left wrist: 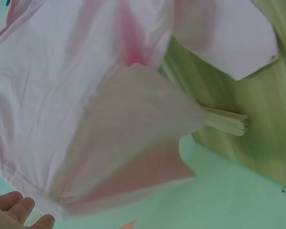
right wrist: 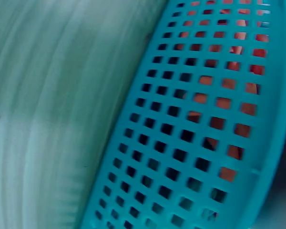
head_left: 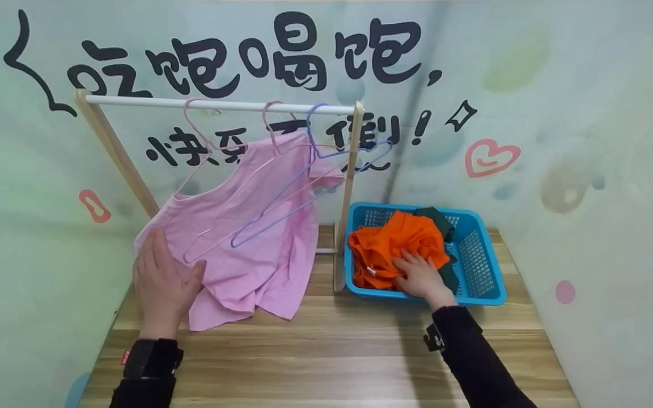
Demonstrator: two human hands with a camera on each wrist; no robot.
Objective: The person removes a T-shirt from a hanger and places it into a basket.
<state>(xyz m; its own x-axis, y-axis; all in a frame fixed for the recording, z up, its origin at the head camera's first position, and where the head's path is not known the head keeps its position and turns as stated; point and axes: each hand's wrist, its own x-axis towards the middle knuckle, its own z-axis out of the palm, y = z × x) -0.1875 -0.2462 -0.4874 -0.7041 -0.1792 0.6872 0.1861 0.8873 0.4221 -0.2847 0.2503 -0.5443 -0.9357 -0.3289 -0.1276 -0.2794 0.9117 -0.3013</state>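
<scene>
A pink T-shirt (head_left: 236, 226) hangs on a pink hanger (head_left: 272, 136) from the white rail of a small rack. At the shirt's left side is my left hand (head_left: 162, 283), its fingers extended up against the cloth and its thumb held apart. In the left wrist view, the fingertips (left wrist: 19, 207) are right at the edge of the pink fabric. My right hand (head_left: 424, 277) rests with spread fingers on a bunched orange garment (head_left: 406, 238) inside the blue basket (head_left: 488, 266). The right wrist view shows mostly the basket's slotted wall (right wrist: 181, 124), with the hand out of sight.
The rack (head_left: 117, 153) has wooden posts and carries another pink hanger (head_left: 195, 122) and a blue hanger (head_left: 281, 218) overlapping the shirt. Dark green cloth (head_left: 437, 221) lies beside the orange garment. A wood-grain table (head_left: 315, 351) spreads between painted walls.
</scene>
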